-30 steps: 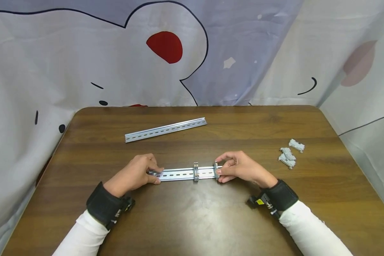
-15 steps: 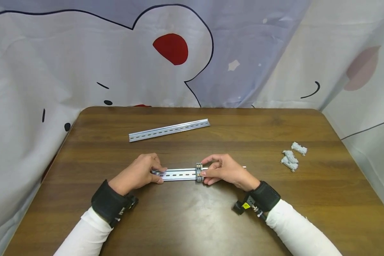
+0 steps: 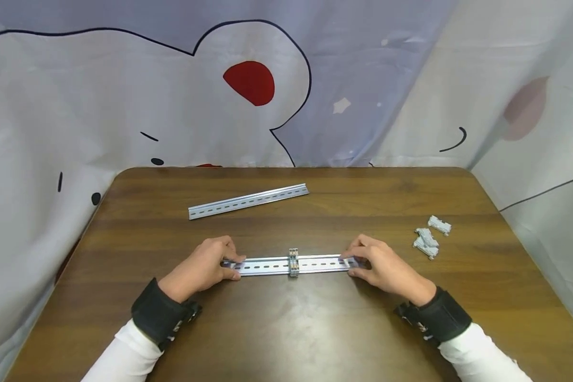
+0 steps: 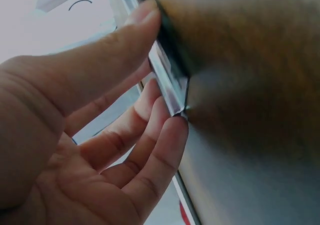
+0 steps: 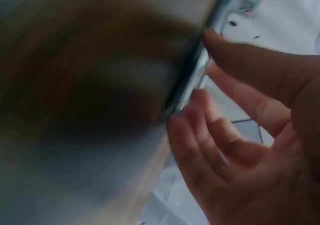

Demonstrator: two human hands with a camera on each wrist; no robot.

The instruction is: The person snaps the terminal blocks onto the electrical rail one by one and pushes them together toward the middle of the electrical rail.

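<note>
Both hands are at work on one slotted metal rail (image 3: 317,263), which lies crosswise in front of the person on the brown table (image 3: 286,334). The left hand (image 3: 202,268) pinches its left end and the right hand (image 3: 387,265) its right end, each with the thumb on the near edge and fingers on the far one; whether the rail is slightly raised I cannot tell. A small block of clips (image 3: 293,262) sits across the rail near its middle, touched by neither hand. The step in hand looks like steadying or shifting the rail with the clips fitted. Moving it would call for an even grip at both ends, kept level; fitting another of the grey pieces (image 3: 426,239) at the right would mean freeing the right hand. A second rail (image 3: 248,201) lies aslant farther back, out of use.
</note>
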